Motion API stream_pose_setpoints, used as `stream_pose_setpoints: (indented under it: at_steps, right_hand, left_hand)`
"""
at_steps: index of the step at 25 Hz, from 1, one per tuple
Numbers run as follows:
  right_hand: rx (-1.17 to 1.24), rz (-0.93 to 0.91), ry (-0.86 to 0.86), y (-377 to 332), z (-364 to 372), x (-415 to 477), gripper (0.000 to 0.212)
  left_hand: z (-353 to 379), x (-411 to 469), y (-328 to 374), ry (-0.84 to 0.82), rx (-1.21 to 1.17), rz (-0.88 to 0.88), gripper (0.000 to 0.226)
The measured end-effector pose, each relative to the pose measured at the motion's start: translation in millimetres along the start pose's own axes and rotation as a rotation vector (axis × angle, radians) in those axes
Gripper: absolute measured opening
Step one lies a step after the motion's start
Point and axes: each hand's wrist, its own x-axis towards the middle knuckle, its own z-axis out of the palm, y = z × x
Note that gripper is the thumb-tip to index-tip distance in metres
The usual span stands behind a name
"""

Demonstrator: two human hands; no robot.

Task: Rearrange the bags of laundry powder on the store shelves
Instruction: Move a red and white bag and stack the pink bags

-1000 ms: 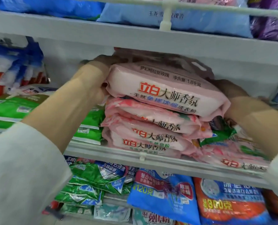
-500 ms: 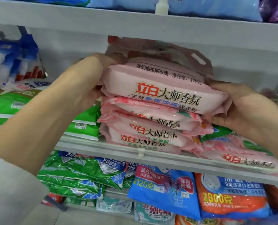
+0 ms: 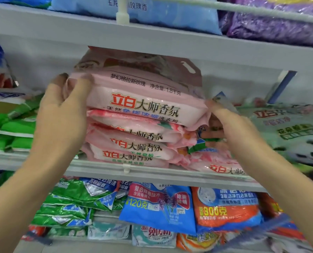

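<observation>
A pink bag of laundry powder point(image 3: 143, 105) lies on top of a stack of pink bags point(image 3: 132, 145) on the middle shelf point(image 3: 152, 172). My left hand point(image 3: 64, 110) grips its left end, thumb in front and fingers behind. My right hand point(image 3: 230, 125) holds its right corner, fingers tucked under the bag's edge. Behind the top bag another pink bag point(image 3: 137, 63) with a handle hole stands upright against the back wall.
Green bags point(image 3: 15, 128) lie stacked to the left, a pale green bag point(image 3: 289, 128) to the right. More pink bags point(image 3: 216, 161) lie under my right hand. The shelf above holds blue point(image 3: 161, 13) and purple bags point(image 3: 272, 28). Below are green point(image 3: 73, 203), blue point(image 3: 159, 207) and orange bags point(image 3: 228, 210).
Both hands have slid toward the front of the top pink bag, from behind its ends to its front corners. The camera view has shifted slightly.
</observation>
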Motion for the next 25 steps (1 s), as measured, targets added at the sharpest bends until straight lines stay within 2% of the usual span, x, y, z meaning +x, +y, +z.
stream_pose_setpoints:
  at_steps: [2,4,5,6,7,9,10,12,14,16,18,21,25]
  right_hand:
    - [-0.055,-0.078,0.070,15,-19,-4,0.025]
    - [-0.079,-0.148,0.203,29,-46,-8,0.006]
    - [-0.073,-0.126,0.272,36,-62,-7,0.012]
    - [-0.064,-0.058,0.308,41,-76,-5,0.024]
    - [-0.038,0.041,0.290,46,-86,0,0.041]
    - [0.076,0.203,0.147,52,-90,8,0.065]
    - [0.133,0.227,0.069,53,-86,10,0.070]
    - [0.169,0.204,-0.050,56,-71,15,0.077]
    - [0.204,0.182,-0.090,56,-53,19,0.062]
    - [0.241,0.196,-0.001,57,-40,29,0.034]
    - [0.287,0.204,0.081,64,-35,39,0.021]
    - [0.434,0.189,0.118,82,-41,46,0.028]
    - [0.670,0.136,0.021,89,-74,40,0.030]
  left_hand:
    - [4,-18,-7,0.030,0.061,-0.024,0.041]
    - [8,-56,-15,0.072,0.160,-0.018,0.066]
    - [14,-79,-13,0.070,0.170,-0.002,0.075]
    - [22,-98,-10,0.030,0.157,0.034,0.073]
    - [35,-117,-7,-0.063,0.155,0.058,0.061]
    - [66,-135,-2,-0.282,0.062,-0.028,0.034]
    - [84,-140,2,-0.378,0.075,-0.091,0.030]
    - [118,-140,3,-0.515,0.171,-0.128,0.037]
    - [148,-137,0,-0.537,0.295,-0.125,0.037]
    - [172,-134,-6,-0.501,0.393,-0.143,0.033]
    - [187,-132,-9,-0.450,0.419,-0.153,0.038]
    - [194,-137,-8,-0.435,0.484,-0.177,0.044]
    - [193,-144,-3,-0.451,0.478,-0.210,0.049]
